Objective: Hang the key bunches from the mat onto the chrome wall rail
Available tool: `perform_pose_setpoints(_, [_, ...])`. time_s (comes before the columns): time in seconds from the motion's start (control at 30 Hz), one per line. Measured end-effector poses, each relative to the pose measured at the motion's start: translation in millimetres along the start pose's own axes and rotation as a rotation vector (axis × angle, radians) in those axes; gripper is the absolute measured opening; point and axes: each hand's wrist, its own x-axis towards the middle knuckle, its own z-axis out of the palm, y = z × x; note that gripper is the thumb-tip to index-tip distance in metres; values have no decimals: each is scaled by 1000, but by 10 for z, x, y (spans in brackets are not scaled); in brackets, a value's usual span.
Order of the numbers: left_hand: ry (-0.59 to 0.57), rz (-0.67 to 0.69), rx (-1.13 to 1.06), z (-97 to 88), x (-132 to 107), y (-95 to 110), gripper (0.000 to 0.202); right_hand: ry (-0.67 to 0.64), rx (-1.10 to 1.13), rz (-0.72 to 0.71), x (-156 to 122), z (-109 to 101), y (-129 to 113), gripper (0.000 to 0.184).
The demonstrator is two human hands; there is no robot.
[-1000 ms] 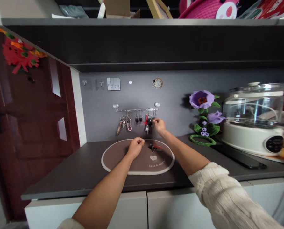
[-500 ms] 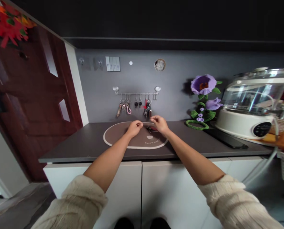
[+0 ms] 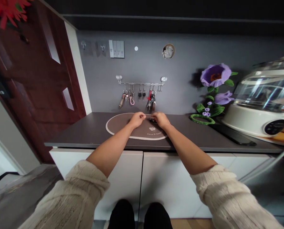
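Both of my arms reach out over a dark counter (image 3: 84, 133). My left hand (image 3: 137, 119) is curled into a loose fist above an oval brown mat (image 3: 118, 125); what is in it, if anything, I cannot make out. My right hand (image 3: 161, 120) rests on the mat with its fingers closed on a small bunch of keys (image 3: 152, 121) that lies there, mostly hidden by the hand. On the wall just behind, a metal rail (image 3: 140, 83) carries several hanging key bunches (image 3: 151, 98).
A purple knitted flower (image 3: 215, 76) with a green base stands right of the mat. Further right sit a white cooker with a clear lid (image 3: 261, 105) and a black flat slab (image 3: 235, 138). A dark red door (image 3: 32, 86) is at the left. White cabinet fronts lie below the counter.
My right hand came down from the keys hanging on the rail to the key bunch on the mat. The camera has tilted downward, so my feet show now.
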Motion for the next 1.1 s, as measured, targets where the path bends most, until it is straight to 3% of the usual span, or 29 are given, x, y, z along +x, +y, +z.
perform_pose_setpoints(0.17, [-14,3,14,-9,-4,12,9,-63,-26,-26,6,3,-9,21])
perform_pose_setpoints(0.4, [-19,7,27,-23,-24,48,10,-43,16,-8,15,32,-12,19])
perform_pose_setpoints(1.1, [28,17,52,-30,4,-2,12,104,315,62,30,9,-77,15])
